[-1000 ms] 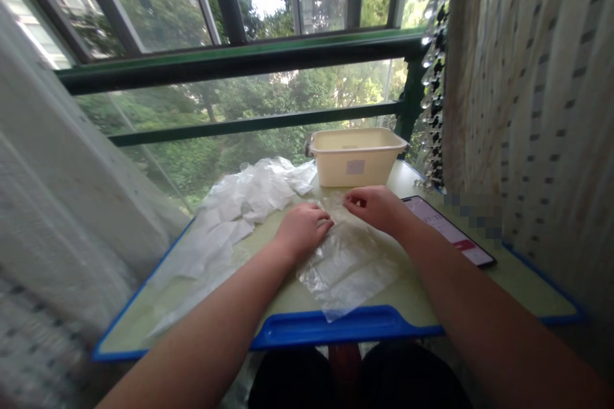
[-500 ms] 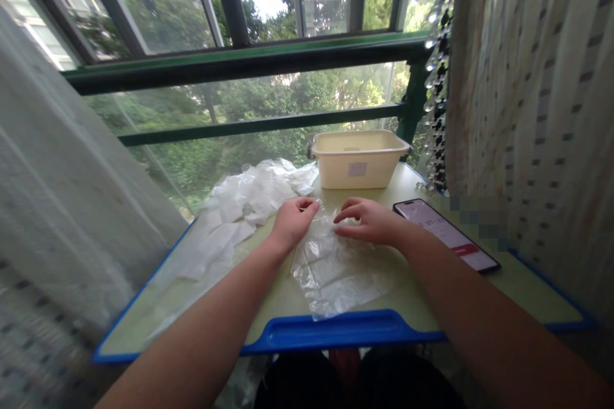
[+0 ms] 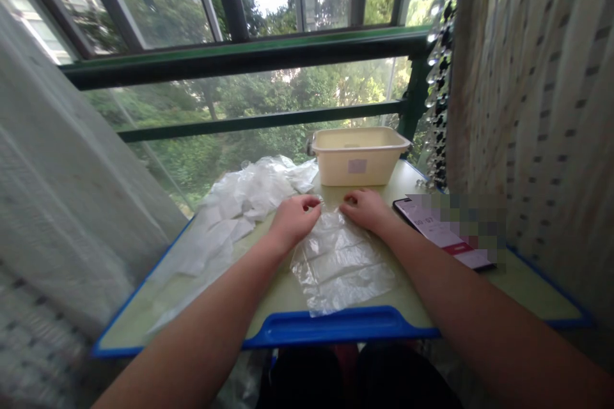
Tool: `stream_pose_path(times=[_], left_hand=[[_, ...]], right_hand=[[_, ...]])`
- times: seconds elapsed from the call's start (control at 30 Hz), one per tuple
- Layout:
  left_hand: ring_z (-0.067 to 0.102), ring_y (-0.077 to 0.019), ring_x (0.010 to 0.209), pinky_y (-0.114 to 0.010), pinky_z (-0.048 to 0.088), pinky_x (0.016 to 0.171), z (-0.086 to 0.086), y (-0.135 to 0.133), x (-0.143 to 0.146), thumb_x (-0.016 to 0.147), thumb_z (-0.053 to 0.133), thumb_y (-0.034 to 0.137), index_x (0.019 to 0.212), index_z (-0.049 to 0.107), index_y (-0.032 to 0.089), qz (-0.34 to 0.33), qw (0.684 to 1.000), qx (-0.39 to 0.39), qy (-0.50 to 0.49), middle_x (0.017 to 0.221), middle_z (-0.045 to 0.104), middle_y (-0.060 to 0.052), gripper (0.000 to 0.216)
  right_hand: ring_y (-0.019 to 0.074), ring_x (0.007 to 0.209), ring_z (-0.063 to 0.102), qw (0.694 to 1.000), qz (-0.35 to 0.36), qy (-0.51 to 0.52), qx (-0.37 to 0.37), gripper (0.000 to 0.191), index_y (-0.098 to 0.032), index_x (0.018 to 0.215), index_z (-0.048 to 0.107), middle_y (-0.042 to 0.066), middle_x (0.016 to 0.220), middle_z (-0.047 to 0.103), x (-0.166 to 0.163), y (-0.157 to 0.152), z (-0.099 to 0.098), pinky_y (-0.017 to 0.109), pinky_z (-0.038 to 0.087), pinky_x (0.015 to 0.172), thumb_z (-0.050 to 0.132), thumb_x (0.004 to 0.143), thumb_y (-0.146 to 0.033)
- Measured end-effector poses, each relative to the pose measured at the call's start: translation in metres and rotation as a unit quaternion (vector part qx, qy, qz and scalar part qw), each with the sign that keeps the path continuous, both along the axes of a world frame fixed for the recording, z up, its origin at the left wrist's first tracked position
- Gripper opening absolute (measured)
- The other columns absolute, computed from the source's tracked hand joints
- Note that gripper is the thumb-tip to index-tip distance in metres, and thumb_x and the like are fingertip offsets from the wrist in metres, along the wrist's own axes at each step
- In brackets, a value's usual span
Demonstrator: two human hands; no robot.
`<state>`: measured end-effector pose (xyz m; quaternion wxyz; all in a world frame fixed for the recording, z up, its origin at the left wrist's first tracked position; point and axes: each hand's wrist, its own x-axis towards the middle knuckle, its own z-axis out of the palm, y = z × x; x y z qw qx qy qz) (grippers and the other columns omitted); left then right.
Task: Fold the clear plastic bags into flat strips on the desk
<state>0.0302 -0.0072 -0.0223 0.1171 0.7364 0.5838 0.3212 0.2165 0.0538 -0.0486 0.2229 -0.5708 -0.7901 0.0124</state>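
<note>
A clear plastic bag lies flat on the green table top, reaching to its blue front edge. My left hand pinches the bag's far left corner with curled fingers. My right hand pinches the far right corner the same way. The two hands are a short gap apart at the bag's far edge.
A heap of white and clear plastic bags lies on the table's left. A cream plastic tub stands at the back. A phone lies to the right. Curtains hang on both sides, and a window with green rails is behind.
Both hands moved to the bag's far edge and took its corners. The bag has been pulled flatter and straighter on the table.
</note>
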Motion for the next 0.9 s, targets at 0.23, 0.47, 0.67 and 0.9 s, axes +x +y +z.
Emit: stream_pose_path(times=[0.23,0.47,0.67,0.9], left_hand=[[0.058,-0.0224,0.085,-0.030,0.043,0.076,-0.013,0.015,-0.008,0.078,0.048,0.035,0.099,0.064,0.014,0.072,0.988,0.017,0.136,0.090,0.065,-0.011,0.034],[0.060,-0.0201,0.083,-0.026,0.043,0.072,-0.016,0.019,-0.010,0.075,0.052,0.035,0.114,0.054,0.014,0.068,0.996,-0.026,0.051,0.097,0.065,-0.009,0.044],[0.056,-0.0217,0.096,-0.029,0.039,0.083,-0.020,0.022,-0.009,0.074,0.053,0.034,0.115,0.054,0.017,0.039,0.995,0.018,0.094,0.105,0.062,-0.009,0.044],[0.057,-0.0204,0.090,-0.029,0.040,0.082,-0.022,0.025,-0.008,0.072,0.049,0.015,0.108,0.059,0.014,0.018,0.996,0.034,0.075,0.099,0.064,-0.009,0.037]], right_hand=[[0.0159,0.072,0.057,0.996,0.038,0.074,-0.023,0.017,-0.018,0.076,0.064,0.005,0.079,0.065,-0.007,-0.009,0.007,0.024,0.040,0.066,0.051,0.074,-0.028],[0.0123,0.070,0.056,0.955,0.114,0.266,-0.062,0.014,-0.016,0.085,0.054,0.004,0.078,0.063,-0.011,-0.018,0.015,0.023,0.043,0.066,0.053,0.073,-0.023],[0.0092,0.059,0.053,0.904,0.234,0.309,-0.177,0.051,-0.017,0.111,0.044,0.002,0.082,0.066,-0.003,-0.025,0.024,0.020,0.040,0.056,0.050,0.062,-0.006],[0.0104,0.057,0.053,0.899,0.234,0.286,-0.234,0.047,-0.013,0.090,0.064,0.003,0.073,0.068,0.003,-0.024,0.028,0.019,0.036,0.048,0.036,0.055,-0.003]])
